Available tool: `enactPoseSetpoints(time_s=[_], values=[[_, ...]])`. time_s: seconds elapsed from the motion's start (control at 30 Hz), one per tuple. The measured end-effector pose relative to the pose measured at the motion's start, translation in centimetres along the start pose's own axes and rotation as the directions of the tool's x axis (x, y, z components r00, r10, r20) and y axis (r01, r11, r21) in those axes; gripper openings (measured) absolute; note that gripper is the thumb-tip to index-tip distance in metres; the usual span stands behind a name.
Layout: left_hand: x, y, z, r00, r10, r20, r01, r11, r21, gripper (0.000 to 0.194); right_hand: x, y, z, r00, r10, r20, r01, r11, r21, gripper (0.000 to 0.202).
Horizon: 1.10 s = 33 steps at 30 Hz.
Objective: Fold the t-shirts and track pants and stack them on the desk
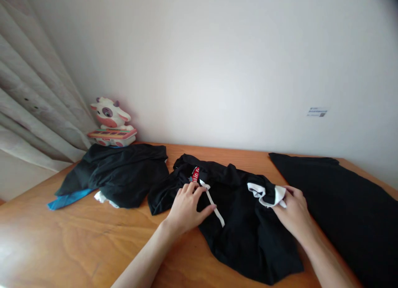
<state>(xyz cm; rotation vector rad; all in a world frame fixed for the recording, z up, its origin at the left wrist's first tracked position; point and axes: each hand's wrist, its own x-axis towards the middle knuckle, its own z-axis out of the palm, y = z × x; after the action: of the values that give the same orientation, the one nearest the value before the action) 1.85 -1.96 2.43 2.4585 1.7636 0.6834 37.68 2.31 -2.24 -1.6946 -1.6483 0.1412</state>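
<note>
A black garment (239, 221) with white trim and a red printed patch (195, 174) lies rumpled on the wooden table in front of me. My left hand (188, 205) rests on its left part, beside a narrow white strip (219, 215). The thumb and fingers of that hand are apart. At the garment's right side, my right hand (290, 205) is closed on a white-trimmed edge (278, 195). Its fingertips are partly hidden behind the cloth.
On the left is a pile of dark clothes (124, 172) with blue and white cloth beneath. Behind it stands a cow-shaped toy keyboard (112, 124), near a curtain (34, 84). A flat black cloth (342, 205) covers the right of the table (102, 242). A wall is behind.
</note>
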Motion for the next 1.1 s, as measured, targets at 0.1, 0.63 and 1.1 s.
enactPoseSetpoints(time_s=[0.1,0.63,1.1], values=[[-0.8,1.6,1.2,0.996,0.013,0.091,-0.016,1.000,0.022,0.058,-0.6,-0.6,-1.1,0.952,0.064,0.299,-0.046,0.997,-0.068,0.028],[0.5,-4.7,-1.7,0.899,0.284,0.333,-0.182,0.934,-0.306,0.055,2.5,-17.8,3.8,0.853,-0.177,0.491,0.209,0.978,-0.010,0.060],[1.0,-6.5,-1.7,0.957,-0.271,-0.102,0.289,0.926,0.244,0.015,-0.5,-0.7,-3.2,0.949,0.305,0.075,-0.314,0.932,0.179,0.045]])
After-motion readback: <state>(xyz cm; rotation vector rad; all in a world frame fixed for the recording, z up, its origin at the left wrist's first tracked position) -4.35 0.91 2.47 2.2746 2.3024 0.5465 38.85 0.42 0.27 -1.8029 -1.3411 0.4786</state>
